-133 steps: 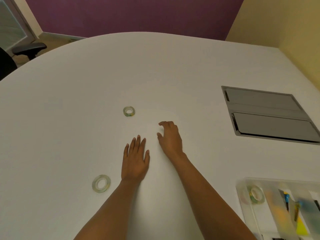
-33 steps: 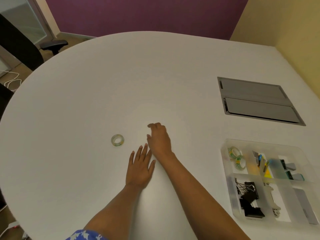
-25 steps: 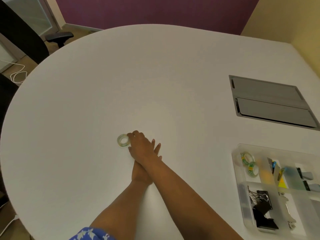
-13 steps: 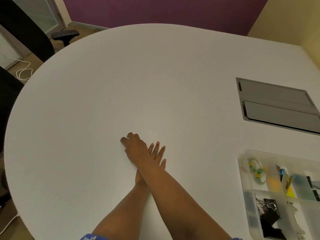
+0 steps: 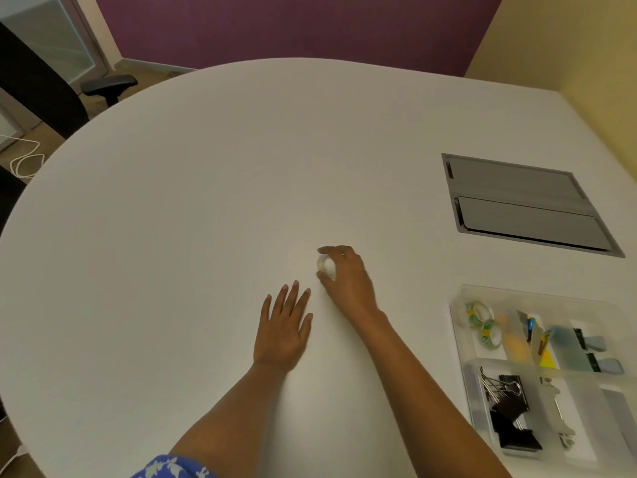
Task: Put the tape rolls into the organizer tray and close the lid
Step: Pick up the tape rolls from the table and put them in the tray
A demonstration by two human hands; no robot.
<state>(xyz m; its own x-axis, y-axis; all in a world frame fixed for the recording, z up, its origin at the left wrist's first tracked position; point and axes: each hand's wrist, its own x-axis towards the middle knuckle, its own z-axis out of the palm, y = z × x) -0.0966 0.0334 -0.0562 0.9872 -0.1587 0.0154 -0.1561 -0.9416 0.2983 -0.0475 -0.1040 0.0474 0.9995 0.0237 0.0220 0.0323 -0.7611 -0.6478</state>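
My right hand (image 5: 346, 279) is near the middle of the white table (image 5: 206, 201), fingers and thumb closed around a small clear tape roll (image 5: 326, 264) held on edge just above the surface. My left hand (image 5: 283, 327) lies flat on the table just left of it, palm down, fingers spread, holding nothing. The clear organizer tray (image 5: 462, 339) sits at the right near the table's front edge. Two tape rolls (image 5: 484, 322) with green and yellow print lie in its top-left compartment. I cannot make out the tray's lid.
Other tray compartments hold black binder clips (image 5: 510, 408), coloured sticky notes and small metal items. A grey hatch panel (image 5: 524, 205) is set flush in the table at the right. A black office chair (image 5: 51, 91) stands beyond the table's left edge.
My right hand reached across my left hand to the tape roll at the left, closed on it, and has come back to the right with it. My left hand stayed flat.
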